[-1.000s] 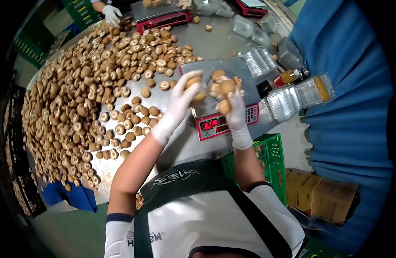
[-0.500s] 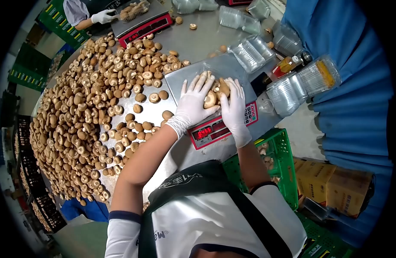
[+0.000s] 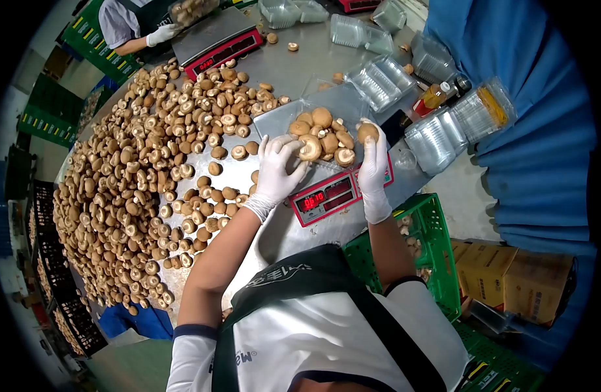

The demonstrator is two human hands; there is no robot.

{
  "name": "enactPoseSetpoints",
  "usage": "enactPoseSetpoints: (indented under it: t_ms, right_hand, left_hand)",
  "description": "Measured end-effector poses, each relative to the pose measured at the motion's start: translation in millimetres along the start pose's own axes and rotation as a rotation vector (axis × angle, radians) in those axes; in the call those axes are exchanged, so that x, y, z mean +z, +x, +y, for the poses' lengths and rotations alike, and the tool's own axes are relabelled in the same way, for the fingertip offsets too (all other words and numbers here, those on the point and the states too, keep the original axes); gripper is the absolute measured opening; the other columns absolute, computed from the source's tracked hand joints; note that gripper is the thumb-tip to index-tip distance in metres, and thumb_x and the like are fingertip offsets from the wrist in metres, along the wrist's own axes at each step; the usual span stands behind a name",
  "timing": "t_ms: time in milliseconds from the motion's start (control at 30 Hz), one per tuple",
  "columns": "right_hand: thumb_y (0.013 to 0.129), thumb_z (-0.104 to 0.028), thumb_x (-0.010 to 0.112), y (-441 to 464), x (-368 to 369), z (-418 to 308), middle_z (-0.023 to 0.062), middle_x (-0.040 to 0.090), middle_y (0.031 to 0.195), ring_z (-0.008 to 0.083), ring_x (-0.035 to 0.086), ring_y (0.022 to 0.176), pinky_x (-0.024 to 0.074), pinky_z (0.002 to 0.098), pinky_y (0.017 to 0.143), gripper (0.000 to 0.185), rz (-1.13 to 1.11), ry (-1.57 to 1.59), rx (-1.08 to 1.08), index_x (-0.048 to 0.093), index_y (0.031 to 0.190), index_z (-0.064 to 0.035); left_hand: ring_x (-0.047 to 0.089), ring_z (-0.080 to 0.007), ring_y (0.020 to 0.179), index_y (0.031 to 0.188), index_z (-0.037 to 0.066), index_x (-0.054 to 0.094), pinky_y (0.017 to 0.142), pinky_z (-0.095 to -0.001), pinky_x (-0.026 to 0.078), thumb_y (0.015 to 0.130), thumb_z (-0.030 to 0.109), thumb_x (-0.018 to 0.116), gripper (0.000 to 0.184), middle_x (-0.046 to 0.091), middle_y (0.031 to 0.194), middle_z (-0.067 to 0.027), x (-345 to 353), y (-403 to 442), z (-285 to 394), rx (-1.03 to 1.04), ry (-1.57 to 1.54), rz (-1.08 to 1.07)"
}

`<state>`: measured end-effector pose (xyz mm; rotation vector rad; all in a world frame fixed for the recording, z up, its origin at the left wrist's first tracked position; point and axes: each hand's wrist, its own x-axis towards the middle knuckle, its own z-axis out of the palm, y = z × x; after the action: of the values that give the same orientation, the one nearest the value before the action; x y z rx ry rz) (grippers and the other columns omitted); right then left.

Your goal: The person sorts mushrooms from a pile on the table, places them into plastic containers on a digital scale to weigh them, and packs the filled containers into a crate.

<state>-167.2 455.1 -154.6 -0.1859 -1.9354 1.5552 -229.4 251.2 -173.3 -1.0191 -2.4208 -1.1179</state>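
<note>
Mushrooms on the scale, one in your right hand
Metal table [image 3: 284,72]: grey, bare in places. Mushroom heap [image 3: 124,189]: loose, spread over its left side. Red-framed scale [image 3: 339,199]: directly before you, red digits lit. Mushroom group [image 3: 328,142]: gathered over the scale, some caps up, others showing pale undersides. Your left hand [image 3: 277,176]: gloved, fingers bent against an upturned mushroom [image 3: 310,149] at the group's left edge; gripping or merely resting, I cannot tell. Your right hand [image 3: 373,166]: gloved, thumb and fingers closed around a single brown mushroom [image 3: 367,134] beside the group's right edge. Handling, as judged: each piece light, springy, easily bruised, likely more dry than slippery; best taken by the cap's rim or short stem, with a gentle pinch
</note>
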Motion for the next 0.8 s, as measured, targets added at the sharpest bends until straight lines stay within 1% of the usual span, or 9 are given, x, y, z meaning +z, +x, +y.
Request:
enactPoseSetpoints:
  t_ms: [133, 200, 233, 333, 467, 600, 633, 767, 800]
  right_hand:
    - [0.103, -0.017, 0.044, -12.2, 1.0, 5.0, 0.0173, 0.062, 0.116, 0.0264, 0.059, 0.107, 0.0444, 0.0352, 0.096, 0.032, -0.07, -0.105, 0.019, 0.05, 0.127, 0.0027]
    - [0.105, -0.02, 0.04, -11.2, -0.7, 14.6, 0.0165, 0.061, 0.118, 0.0247, 0.059, 0.107, 0.0449, 0.034, 0.096, 0.034, -0.019, 0.108, 0.131, 0.049, 0.128, 0.0032]
    - [0.105, -0.021, 0.039, -10.9, -1.2, 16.5, 0.0164, 0.06, 0.119, 0.024, 0.059, 0.108, 0.045, 0.0338, 0.097, 0.035, -0.021, 0.186, 0.168, 0.049, 0.128, 0.0034]
    - [0.107, -0.023, 0.036, -8.3, -4.0, 18.4, 0.0162, 0.058, 0.122, 0.0225, 0.059, 0.109, 0.0452, 0.0339, 0.099, 0.037, -0.009, 0.374, 0.24, 0.047, 0.13, 0.0036]
    - [0.107, -0.027, 0.035, -6.8, -6.8, 19.1, 0.0166, 0.057, 0.123, 0.0233, 0.059, 0.112, 0.0454, 0.0364, 0.101, 0.04, 0.041, 0.447, 0.271, 0.046, 0.13, 0.0036]
    - [0.107, -0.028, 0.034, -9.8, -6.6, 25.8, 0.017, 0.057, 0.124, 0.025, 0.059, 0.112, 0.046, 0.0391, 0.101, 0.042, 0.06, 0.467, 0.251, 0.046, 0.13, 0.0042]
    - [0.107, -0.029, 0.031, -10.2, -7.6, 25.2, 0.0174, 0.056, 0.126, 0.0253, 0.059, 0.112, 0.045, 0.0397, 0.101, 0.044, 0.069, 0.478, 0.267, 0.046, 0.132, 0.0045]
    - [0.106, -0.025, 0.028, -14.4, -19.2, 7.7, 0.0177, 0.056, 0.127, 0.0261, 0.06, 0.11, 0.0441, 0.0412, 0.102, 0.044, 0.122, 0.509, 0.292, 0.045, 0.132, 0.0055]
    - [0.106, -0.023, 0.029, -17.6, -24.4, 5.4, 0.0174, 0.057, 0.126, 0.0263, 0.06, 0.109, 0.0447, 0.0414, 0.102, 0.042, 0.135, 0.513, 0.291, 0.046, 0.131, 0.0057]
  left_hand:
    - [0.055, -0.0321, 0.108, 0.108, 0.011, 0.062, 0.107, -0.0474, 0.035, 0.077, 0.016, 0.073, 0.033, 0.059, 0.107, -0.0104, -1.0, 13.5, -2.0, 0.015, -0.012, -0.042]
    - [0.055, -0.0326, 0.106, 0.105, 0.01, 0.062, 0.106, -0.0472, 0.035, 0.079, 0.02, 0.071, 0.03, 0.058, 0.104, -0.0111, -5.1, 25.2, 13.0, 0.029, -0.033, -0.054]
    - [0.056, -0.033, 0.104, 0.102, 0.008, 0.063, 0.102, -0.0439, 0.039, 0.08, 0.019, 0.07, 0.024, 0.059, 0.103, -0.0111, -8.0, 30.0, 25.9, -0.021, -0.073, -0.096]
    - [0.055, -0.034, 0.104, 0.106, 0.009, 0.062, 0.097, -0.0419, 0.043, 0.081, 0.016, 0.069, 0.027, 0.059, 0.107, -0.0112, -2.3, 37.8, 24.8, -0.047, -0.251, -0.221]
    - [0.057, -0.0318, 0.109, 0.112, 0.006, 0.059, 0.093, -0.0386, 0.047, 0.078, 0.003, 0.071, 0.036, 0.06, 0.112, -0.0122, -8.0, 70.1, 50.0, 0.106, -0.158, -0.038]
    - [0.053, -0.0341, 0.118, 0.118, 0.005, 0.057, 0.102, -0.041, 0.043, 0.077, 0.004, 0.066, 0.042, 0.059, 0.122, -0.0137, 31.4, 74.8, 34.8, 0.272, 0.139, -0.279]
    - [0.046, -0.0371, 0.129, 0.13, 0.005, 0.052, 0.11, -0.043, 0.037, 0.08, 0.006, 0.063, 0.052, 0.053, 0.134, -0.018, 40.0, 66.9, 29.1, 0.275, 0.046, -0.312]
    - [0.031, -0.041, 0.141, 0.144, 0.004, 0.041, 0.117, -0.0512, 0.021, 0.081, 0.006, 0.06, 0.066, 0.037, 0.149, -0.0234, -1.4, 44.3, 46.6, 0.132, -0.11, -0.086]
    - [0.032, -0.0415, 0.14, 0.143, 0.003, 0.042, 0.116, -0.049, 0.024, 0.08, 0.006, 0.062, 0.066, 0.039, 0.147, -0.0242, -11.6, 28.4, 42.9, 0.087, -0.11, -0.001]
